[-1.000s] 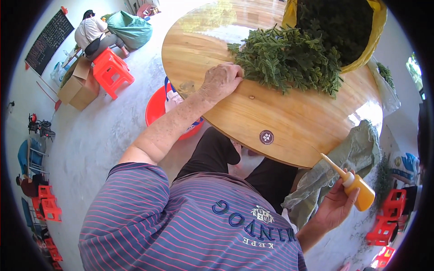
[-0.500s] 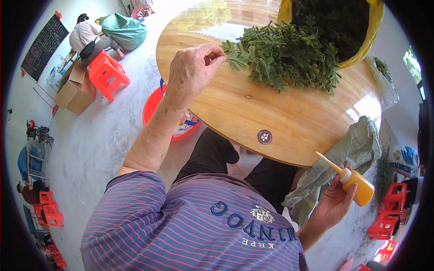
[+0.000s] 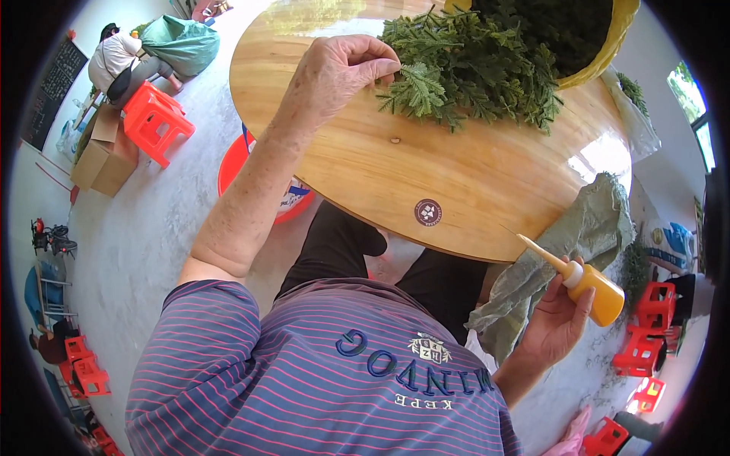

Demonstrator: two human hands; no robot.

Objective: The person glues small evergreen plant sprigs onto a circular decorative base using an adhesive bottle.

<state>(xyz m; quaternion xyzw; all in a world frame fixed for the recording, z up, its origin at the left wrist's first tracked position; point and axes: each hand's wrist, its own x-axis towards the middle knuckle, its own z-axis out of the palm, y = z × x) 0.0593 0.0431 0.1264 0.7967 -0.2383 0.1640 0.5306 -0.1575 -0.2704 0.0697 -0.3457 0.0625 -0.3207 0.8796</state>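
Note:
My left hand (image 3: 338, 76) reaches over the round wooden table (image 3: 426, 167) and pinches a small green sprig (image 3: 417, 85) at the near edge of a pile of green leafy sprigs (image 3: 487, 64). The pile spills from a yellow sack (image 3: 608, 38) at the table's far right. My right hand (image 3: 555, 323) is below the table's near edge, closed around an orange squeeze bottle (image 3: 593, 289) with a long pointed nozzle aimed up and left.
A grey-green woven sack (image 3: 578, 243) hangs off the table's right edge. A red basin (image 3: 236, 163) sits under the table's left side. Red plastic stools (image 3: 152, 121), a cardboard box (image 3: 103, 156) and a seated person (image 3: 114, 64) are at far left. More red stools (image 3: 646, 342) stand at the right.
My left hand lifted off the table top and moved toward the pile, taking a sprig between its fingers. The right hand with the bottle stayed about where it was.

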